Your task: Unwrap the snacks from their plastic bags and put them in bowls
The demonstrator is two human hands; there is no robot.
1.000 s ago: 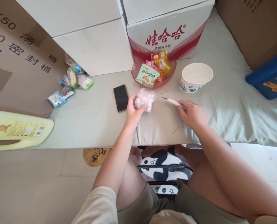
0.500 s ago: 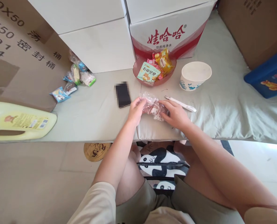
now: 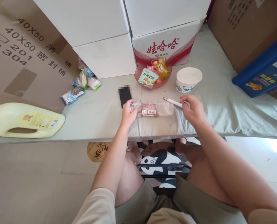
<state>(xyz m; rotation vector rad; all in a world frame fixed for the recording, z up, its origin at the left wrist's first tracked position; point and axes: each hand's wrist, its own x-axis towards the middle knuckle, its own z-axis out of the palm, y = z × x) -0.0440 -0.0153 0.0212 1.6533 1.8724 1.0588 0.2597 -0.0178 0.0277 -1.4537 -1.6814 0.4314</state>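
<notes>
My left hand is closed on the left end of a crinkled clear plastic wrapper. Inside the wrapper lies a small reddish packet with a white barcode label, flat on the cloth. My right hand pinches the right end of a slim white tool with a metal tip, which looks like a utility knife. Its tip points left, just above the wrapper's right end. Beyond my left fingers lies a black phone, partly covered by them.
A pink glass bowl of packaged snacks and a white paper tub stand behind. Small snack packs lie at left by a cardboard box. A yellow jug and a blue container flank the cloth-covered surface.
My right hand has left the wrapper, moved right and taken hold of the white knife-like tool. The wrapper now lies stretched flat, with my left hand at its left end. The view has shifted slightly.
</notes>
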